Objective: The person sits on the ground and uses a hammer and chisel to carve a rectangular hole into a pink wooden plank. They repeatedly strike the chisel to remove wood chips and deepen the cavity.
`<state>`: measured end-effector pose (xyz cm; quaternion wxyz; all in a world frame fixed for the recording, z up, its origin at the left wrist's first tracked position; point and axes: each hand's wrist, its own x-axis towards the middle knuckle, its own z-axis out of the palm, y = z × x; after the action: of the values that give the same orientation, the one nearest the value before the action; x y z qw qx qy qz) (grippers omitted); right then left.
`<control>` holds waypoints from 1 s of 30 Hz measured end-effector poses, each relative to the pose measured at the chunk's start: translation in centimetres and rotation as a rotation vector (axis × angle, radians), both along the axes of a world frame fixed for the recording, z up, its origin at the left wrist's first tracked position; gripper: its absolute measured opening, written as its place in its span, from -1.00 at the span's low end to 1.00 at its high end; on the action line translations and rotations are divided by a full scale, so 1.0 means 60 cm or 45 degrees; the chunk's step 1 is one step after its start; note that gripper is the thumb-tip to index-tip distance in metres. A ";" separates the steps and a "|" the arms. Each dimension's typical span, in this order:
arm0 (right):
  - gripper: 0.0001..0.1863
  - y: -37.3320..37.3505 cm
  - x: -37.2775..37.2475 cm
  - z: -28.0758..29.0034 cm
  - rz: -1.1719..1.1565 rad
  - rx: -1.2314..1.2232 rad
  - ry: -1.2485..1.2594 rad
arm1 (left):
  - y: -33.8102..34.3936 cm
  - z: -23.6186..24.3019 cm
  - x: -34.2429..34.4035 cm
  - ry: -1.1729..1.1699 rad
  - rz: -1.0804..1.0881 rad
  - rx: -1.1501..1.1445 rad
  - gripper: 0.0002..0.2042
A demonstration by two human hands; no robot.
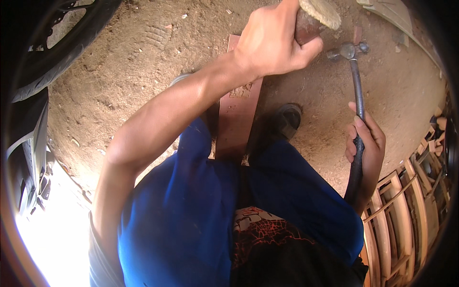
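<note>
- Black-handled hammer (356, 86) stands at right, head (347, 50) pointing forward, long axis nearly fore-and-aft.
- Right hand (374, 143): fingers (367, 126) wrap its handle.
- Left hand (272, 45) grips a brown, pale-faced piece (307, 29).

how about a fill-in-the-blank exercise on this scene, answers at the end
1. The right hand grips a long black-handled, metal-headed ____.
2. The left hand, holding a brown, rounded piece with a pale, rough end, is nearest the picture's ____ edge.
3. The loose cloth trousers are coloured ____.
4. A curved black rubber tyre shows in the picture's upper ____ corner.

Missing words: hammer; top; blue; left
</note>
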<state>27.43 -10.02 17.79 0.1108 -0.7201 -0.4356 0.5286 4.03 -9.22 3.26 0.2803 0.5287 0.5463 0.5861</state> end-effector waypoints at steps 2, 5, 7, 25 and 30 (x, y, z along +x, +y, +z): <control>-0.60 0.001 -0.003 0.012 0.015 0.025 0.005 | -0.005 0.000 0.001 0.018 0.003 0.041 -0.59; -0.55 0.012 -0.007 0.046 0.065 0.016 0.074 | -0.009 0.005 -0.007 -0.032 0.054 -0.049 -0.65; -0.53 0.029 -0.010 0.082 0.077 0.007 0.181 | -0.006 0.007 -0.014 -0.127 0.074 -0.149 -0.74; -0.49 0.147 -0.206 0.197 0.454 -0.136 -0.055 | 0.035 0.006 -0.021 -0.428 -0.119 -0.609 -0.61; -0.55 0.173 -0.232 0.226 0.450 0.448 -0.151 | 0.050 -0.020 -0.012 -0.441 -0.037 -0.493 -0.60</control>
<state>13.50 0.36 31.33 0.1145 -0.6321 -0.6457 0.4129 3.30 -6.24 2.07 0.4738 0.3648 0.5846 0.5483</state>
